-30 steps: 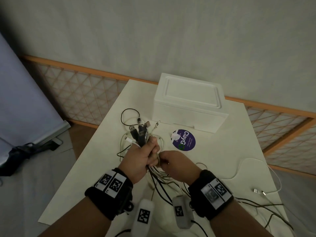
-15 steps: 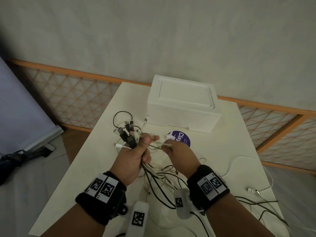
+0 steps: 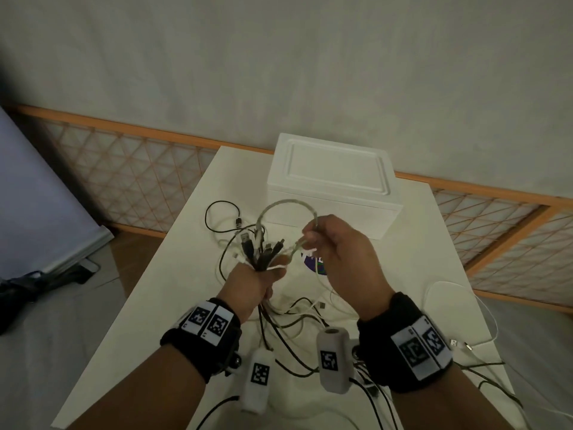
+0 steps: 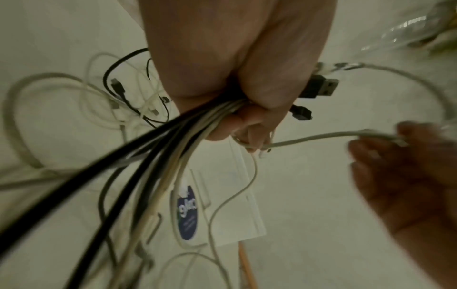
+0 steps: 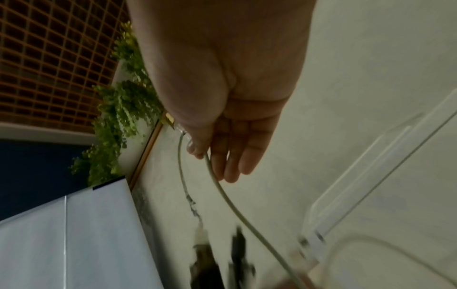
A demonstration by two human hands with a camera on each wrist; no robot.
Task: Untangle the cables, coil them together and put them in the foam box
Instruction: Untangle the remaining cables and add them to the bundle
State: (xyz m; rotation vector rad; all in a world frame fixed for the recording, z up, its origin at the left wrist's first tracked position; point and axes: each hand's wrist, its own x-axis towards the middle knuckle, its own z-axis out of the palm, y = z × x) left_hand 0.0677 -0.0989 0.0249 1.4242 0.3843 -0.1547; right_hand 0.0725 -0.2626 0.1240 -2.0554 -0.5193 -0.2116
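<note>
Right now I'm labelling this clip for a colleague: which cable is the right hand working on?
Start at the white foam box at the table's far end. Just before it, a pale grey cable arches between the hands. Unlike the bundle gripped by the left hand, the right hand pinches it alone.

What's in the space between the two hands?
In the head view, a pale cable arches from the left hand to the right hand, above the table.

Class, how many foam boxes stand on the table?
1. The foam box stands at the table's far end, lid on, beyond both hands. None seems hidden.
</note>
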